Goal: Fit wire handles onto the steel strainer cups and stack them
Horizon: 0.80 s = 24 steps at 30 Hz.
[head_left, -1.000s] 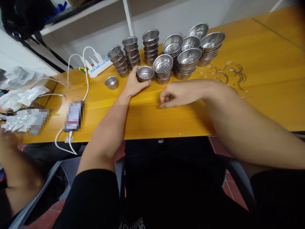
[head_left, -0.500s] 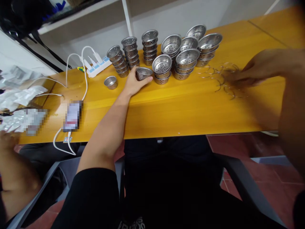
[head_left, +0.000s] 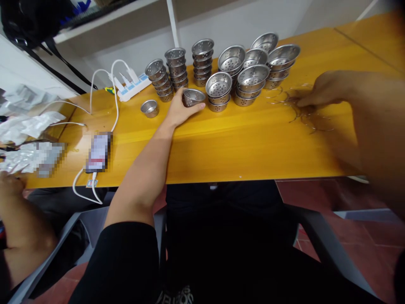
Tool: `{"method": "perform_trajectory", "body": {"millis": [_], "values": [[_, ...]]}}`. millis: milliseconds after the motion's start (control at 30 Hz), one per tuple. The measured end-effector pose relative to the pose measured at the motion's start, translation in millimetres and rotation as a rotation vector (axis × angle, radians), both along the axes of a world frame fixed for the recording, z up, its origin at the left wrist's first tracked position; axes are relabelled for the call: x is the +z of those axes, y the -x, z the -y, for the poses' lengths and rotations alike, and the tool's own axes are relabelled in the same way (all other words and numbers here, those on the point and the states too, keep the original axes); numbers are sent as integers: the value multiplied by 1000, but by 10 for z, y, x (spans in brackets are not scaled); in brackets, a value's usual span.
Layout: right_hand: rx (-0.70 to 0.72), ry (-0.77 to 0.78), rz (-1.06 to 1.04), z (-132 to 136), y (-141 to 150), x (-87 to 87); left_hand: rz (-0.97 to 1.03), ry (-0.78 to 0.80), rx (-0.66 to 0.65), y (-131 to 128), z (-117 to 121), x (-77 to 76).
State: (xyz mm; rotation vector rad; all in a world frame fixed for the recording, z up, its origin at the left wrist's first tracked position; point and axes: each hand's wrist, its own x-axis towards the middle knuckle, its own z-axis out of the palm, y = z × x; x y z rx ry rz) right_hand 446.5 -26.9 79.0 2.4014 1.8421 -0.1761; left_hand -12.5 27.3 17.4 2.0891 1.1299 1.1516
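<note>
My left hand [head_left: 182, 110] is closed around a perforated metal strainer basket [head_left: 193, 98], thumb on the near side and fingers behind it. A lone strainer basket [head_left: 149, 109] stands on the table to its left. At the right, my right hand [head_left: 325, 90] reaches down to a loose spread of thin curved metal wires [head_left: 313, 118]. Its fingers are together at the wires and partly smeared, so whether a wire is between them is hard to see. Close to my left hand on the right stands a short stack of strainer baskets [head_left: 218, 89].
Several stacks of strainer baskets [head_left: 202, 59] line the back of the yellow table [head_left: 221, 152]. A white power strip [head_left: 134, 88] and a cabled phone [head_left: 99, 153] lie at the left. Another person's arm [head_left: 25, 223] and plastic bags [head_left: 25, 126] are at far left.
My right hand has shifted a little to the left over the wires. My left hand stays on the same strainer basket; the whole view has shifted slightly.
</note>
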Motion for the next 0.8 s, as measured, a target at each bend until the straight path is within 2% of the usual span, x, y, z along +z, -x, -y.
{"method": "perform_trajectory", "body": {"millis": [67,100,233,333,500,667,800], "values": [[-66,228,69,40,74,27,-7,-25,23,3,-10,-9],[-68,280,91,64,105,36,-10,-41,35,3,-15,-13],[-44,237,128,153,171,82,-14,-81,53,0,-23,-15],[-32,153,102,248,194,197,7,-63,16,1,-14,0],[-56,68,-59,430,265,436,39,-65,-10,8,-4,26],[-11,-40,-167,574,403,529,60,-92,-18,-14,-28,12],[-61,-165,-424,764,618,654,100,-81,-14,-60,4,45]]}}
